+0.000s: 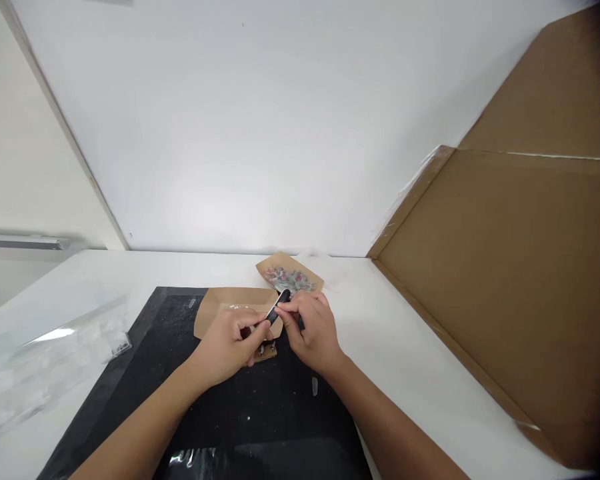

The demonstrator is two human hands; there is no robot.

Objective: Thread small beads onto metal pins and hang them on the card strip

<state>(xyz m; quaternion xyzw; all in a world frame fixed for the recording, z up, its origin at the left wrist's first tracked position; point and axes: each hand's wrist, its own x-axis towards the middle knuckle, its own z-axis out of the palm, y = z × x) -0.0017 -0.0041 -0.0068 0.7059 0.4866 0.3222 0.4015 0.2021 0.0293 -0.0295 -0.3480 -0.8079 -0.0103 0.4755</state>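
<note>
Between both hands is a slim black piece [279, 308] with a rounded tip and a pale edge, slanting up to the right; its exact kind does not show. My left hand [233, 343] pinches its lower end between thumb and fingers. With thumb and fingertips closed, my right hand [311, 330] grips the side near its upper end. Below the left fingers lies a small tan block [266, 353] with little metal parts on it, partly hidden by the hand. Behind the left hand is a brown paper tray [213, 305] with small pale bits in it.
A second paper tray [275, 261] holds many small clear and reddish packets. Beneath the hands spreads a black mat [260, 413], with a clear sliver [315, 386] on it. Clear plastic bags [55, 367] lie at left. A large cardboard sheet [510, 267] stands at right, before a white wall [240, 133].
</note>
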